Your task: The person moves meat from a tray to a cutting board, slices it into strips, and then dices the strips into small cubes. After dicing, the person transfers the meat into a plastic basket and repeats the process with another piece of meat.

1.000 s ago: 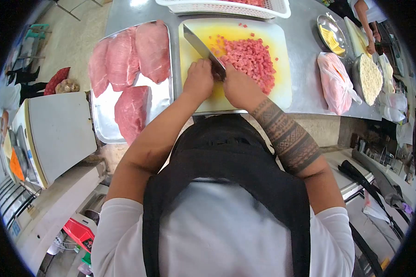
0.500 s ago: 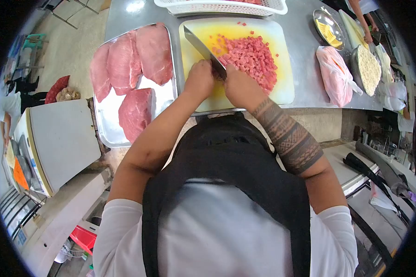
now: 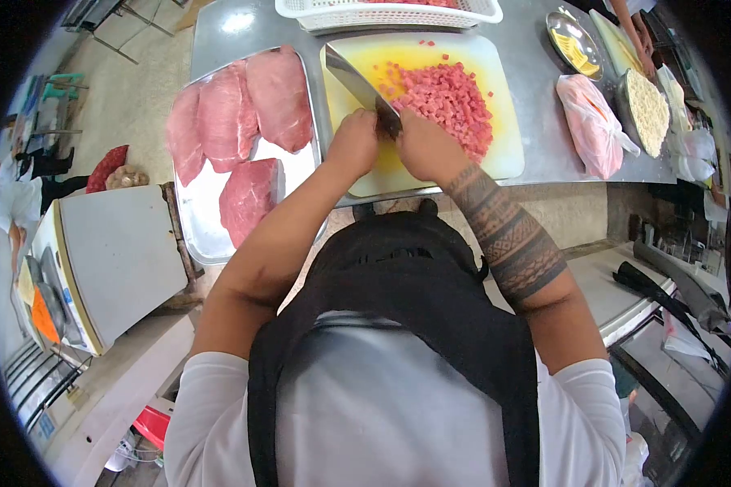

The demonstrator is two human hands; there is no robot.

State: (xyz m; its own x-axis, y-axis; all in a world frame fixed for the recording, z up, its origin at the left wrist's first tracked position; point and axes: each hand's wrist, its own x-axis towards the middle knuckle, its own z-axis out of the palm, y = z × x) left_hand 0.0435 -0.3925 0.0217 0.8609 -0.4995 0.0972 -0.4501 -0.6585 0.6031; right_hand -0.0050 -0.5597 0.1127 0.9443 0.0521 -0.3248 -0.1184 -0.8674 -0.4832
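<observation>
Head view: the right hand [image 3: 426,148] has its grip clamped on the handle of the knife [image 3: 353,77], whose blade angles up-left over the cutting board [image 3: 499,73], just beside the diced meat [image 3: 447,97]. The left hand [image 3: 353,144] is curled against the blade; whether its grip holds anything cannot be told. A tray [image 3: 195,227] of meat slabs [image 3: 252,199] lies left on the tabletop [image 3: 544,122].

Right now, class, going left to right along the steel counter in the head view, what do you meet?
Metal tray of raw meat slabs → yellow cutting board with diced pink meat → pinkish plastic bag → metal bowl of pale shredded food. The knife overlaps the board, so it is left out.
</observation>
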